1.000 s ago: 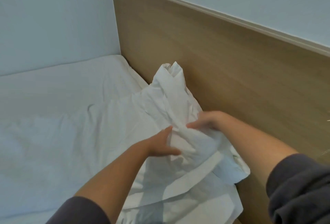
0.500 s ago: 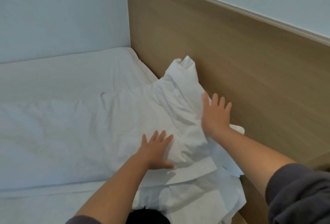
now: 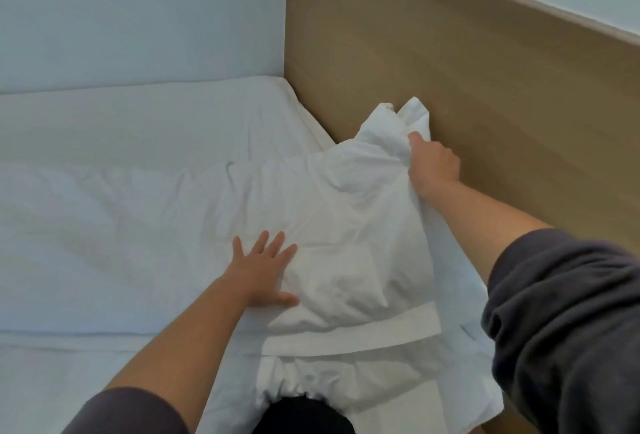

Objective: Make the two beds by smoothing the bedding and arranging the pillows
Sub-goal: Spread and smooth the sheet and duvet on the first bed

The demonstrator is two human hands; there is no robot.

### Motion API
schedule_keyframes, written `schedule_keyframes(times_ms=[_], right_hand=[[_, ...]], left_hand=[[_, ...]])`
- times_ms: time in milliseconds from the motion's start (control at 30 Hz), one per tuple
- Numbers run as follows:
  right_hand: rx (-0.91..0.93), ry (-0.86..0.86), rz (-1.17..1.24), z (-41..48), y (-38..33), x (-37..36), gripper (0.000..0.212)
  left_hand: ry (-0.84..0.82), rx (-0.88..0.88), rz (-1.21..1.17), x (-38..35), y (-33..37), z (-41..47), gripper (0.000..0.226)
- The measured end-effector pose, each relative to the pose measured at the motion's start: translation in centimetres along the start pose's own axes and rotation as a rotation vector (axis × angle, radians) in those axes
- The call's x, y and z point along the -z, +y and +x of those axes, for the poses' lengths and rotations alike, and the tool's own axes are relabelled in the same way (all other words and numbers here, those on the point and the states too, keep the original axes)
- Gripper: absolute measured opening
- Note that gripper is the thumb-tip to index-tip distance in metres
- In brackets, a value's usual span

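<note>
A white pillow (image 3: 349, 225) lies crumpled at the head of the bed against the wooden headboard (image 3: 485, 94). Its far corner sticks up along the board. My right hand (image 3: 433, 165) grips the cloth of that raised corner, fingers curled into it. My left hand (image 3: 261, 269) lies flat on the pillow's near left side, fingers spread and straight. White bedding (image 3: 104, 225) covers the mattress to the left, wrinkled in places. A loose flap of the pillowcase (image 3: 353, 333) hangs toward me.
A pale wall (image 3: 138, 11) runs along the bed's far side and meets the headboard in the corner. A dark shape (image 3: 301, 416) shows at the bottom edge under the white cloth. Grey sleeves cover both my upper arms.
My right hand went from lying flat on the pillow to gripping its raised far corner. My left hand slid left and stays flat. The view shifted right.
</note>
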State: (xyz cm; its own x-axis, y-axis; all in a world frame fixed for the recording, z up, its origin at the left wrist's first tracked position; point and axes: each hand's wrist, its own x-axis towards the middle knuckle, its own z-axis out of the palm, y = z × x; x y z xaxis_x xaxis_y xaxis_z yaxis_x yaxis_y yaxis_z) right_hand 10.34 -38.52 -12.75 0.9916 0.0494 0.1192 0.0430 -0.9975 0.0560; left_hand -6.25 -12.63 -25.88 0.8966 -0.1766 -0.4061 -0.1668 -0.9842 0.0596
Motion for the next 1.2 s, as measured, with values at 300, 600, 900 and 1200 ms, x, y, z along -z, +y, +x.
schedule_keyframes(times_ms=[300, 600, 900, 1200], right_hand=[[0.491, -0.016, -0.218, -6.8, -7.1, -7.2, 0.068], [0.698, -0.401, -0.083, -21.8, -20.1, -11.3, 0.069], [0.805, -0.225, -0.091, -23.2, -22.0, -4.0, 0.016], [0.802, -0.243, -0.184, -22.2, -19.6, -3.4, 0.023]], left_hand=[[0.010, -0.043, 0.095, -1.9, -4.3, -2.8, 0.098], [-0.002, 0.361, 0.137, -7.8, -11.0, -16.4, 0.069], [0.186, 0.517, 0.140, -7.5, -13.3, -20.2, 0.076], [0.206, 0.061, 0.360, -2.9, -15.3, -23.2, 0.022]])
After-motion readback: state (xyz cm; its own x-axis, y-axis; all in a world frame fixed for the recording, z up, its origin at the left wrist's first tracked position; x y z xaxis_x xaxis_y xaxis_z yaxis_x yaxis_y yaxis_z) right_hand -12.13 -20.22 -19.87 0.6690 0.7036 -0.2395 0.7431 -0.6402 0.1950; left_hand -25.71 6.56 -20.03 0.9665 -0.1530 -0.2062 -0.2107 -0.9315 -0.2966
